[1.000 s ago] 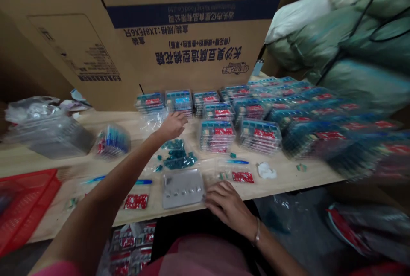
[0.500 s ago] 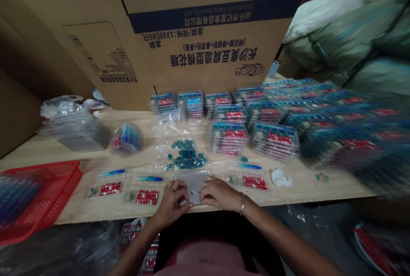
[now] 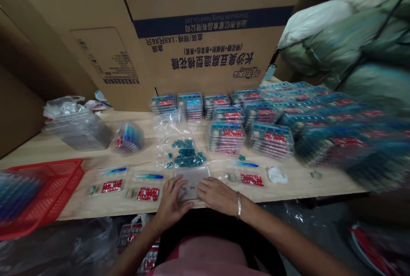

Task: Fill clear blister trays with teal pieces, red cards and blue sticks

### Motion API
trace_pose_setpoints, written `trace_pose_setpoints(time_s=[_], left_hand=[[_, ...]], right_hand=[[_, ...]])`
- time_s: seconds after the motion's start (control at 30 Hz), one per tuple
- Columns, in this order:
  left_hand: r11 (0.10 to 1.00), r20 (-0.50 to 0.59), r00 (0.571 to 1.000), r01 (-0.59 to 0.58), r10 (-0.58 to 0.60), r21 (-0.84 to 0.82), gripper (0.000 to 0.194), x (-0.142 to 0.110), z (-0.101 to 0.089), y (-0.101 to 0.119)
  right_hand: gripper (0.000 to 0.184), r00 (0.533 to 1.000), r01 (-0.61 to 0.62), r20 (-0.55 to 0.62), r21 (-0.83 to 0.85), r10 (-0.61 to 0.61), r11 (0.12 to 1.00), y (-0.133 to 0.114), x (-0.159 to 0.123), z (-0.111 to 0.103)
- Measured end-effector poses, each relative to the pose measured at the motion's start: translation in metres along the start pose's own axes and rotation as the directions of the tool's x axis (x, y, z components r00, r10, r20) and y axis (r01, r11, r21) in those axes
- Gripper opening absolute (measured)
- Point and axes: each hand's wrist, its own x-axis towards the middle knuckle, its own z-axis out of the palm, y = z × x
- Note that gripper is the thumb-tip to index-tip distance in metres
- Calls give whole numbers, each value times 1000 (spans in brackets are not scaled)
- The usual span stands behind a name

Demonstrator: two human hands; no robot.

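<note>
Looked like a light, thin clear plastic tray [image 3: 192, 183] at 6 o'clock on the wooden table [image 3: 297, 186], slippery and easily bent, best taken by the edges, with left hand [image 3: 173, 204] and right hand [image 3: 218, 195] half-open against both sides, no telling if actually gripping.

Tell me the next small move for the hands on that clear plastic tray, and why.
I'd judge: slide the clear plastic tray slightly back from the front edge of the wooden table. It sits close to that edge, under the left hand and right hand, with red-printed packets close beside it.
</note>
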Motion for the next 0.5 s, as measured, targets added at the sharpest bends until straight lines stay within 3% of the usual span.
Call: trace_pose_setpoints(time_s=[0.07, 0.13, 0.2, 0.23, 0.3, 0.37, 0.43, 0.5], left_hand=[[999, -161, 987, -11, 17, 40, 64, -4, -7, 6], [996, -204, 976, -58, 71, 69, 45, -4, -17, 8], [989, -153, 979, -123, 135, 83, 16, 2, -30, 5], [986, -143, 978, -139, 152, 92, 11, 7, -39, 1], [986, -221, 967, -99, 128, 137, 15, 21, -57, -11], [981, -377, 925, 19, 55, 192, 16, 39, -76, -29], [970, -521, 854, 135, -10, 202, 19, 60, -90, -50], [969, -603, 796, 193, -61, 156, 23, 79, -96, -69]], right_hand=[[12, 994, -8, -107, -13, 6, 1000, 1, -4, -9], [18, 979, -5, -201, -8, 4, 1000, 1, -8, -18], [18, 953, 12, -303, 28, -3, 1000, 0, -10, -23], [16, 931, 9, -366, 57, 12, 998, 1, -11, -23], [19, 859, -56, -498, 149, 123, 987, 4, -12, -22], [23, 761, -162, -570, 296, 310, 941, 11, -6, -17], [27, 683, -243, -546, 458, 486, 855, 23, 11, -11], [39, 652, -298, -460, 576, 603, 761, 39, 38, -4]])
